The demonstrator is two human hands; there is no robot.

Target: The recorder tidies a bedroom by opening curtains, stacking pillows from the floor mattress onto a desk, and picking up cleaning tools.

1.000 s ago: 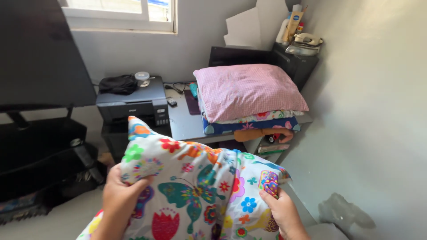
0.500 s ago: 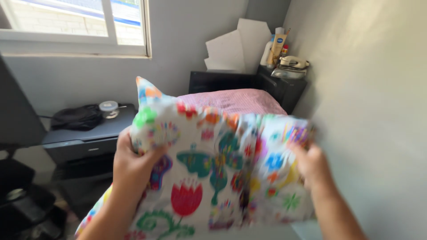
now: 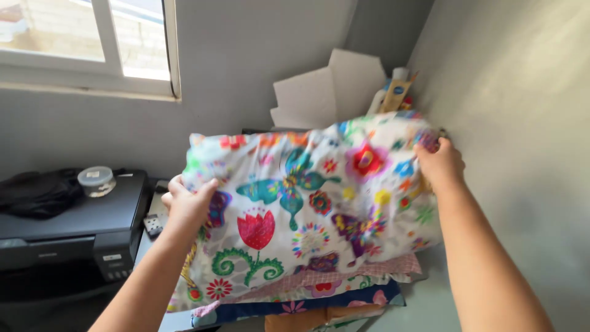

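Note:
A white pillow with bright butterflies and flowers lies flat across the top of a stack, held at both ends. My left hand grips its left edge, fingers curled over the fabric. My right hand clutches its far right corner close to the grey wall. Beneath it, the edge of a pink checked pillow peeks out, with a dark blue floral layer and orange fabric under that.
A black printer stands at the left, carrying a round lidded container and a black cloth. White foam boards and bottles sit in the back corner. A window is upper left; the grey wall is right.
Both hands have lifted the floral pillow forward and laid it on top of the pink pillow, which is now almost covered. The view has moved closer to the stack.

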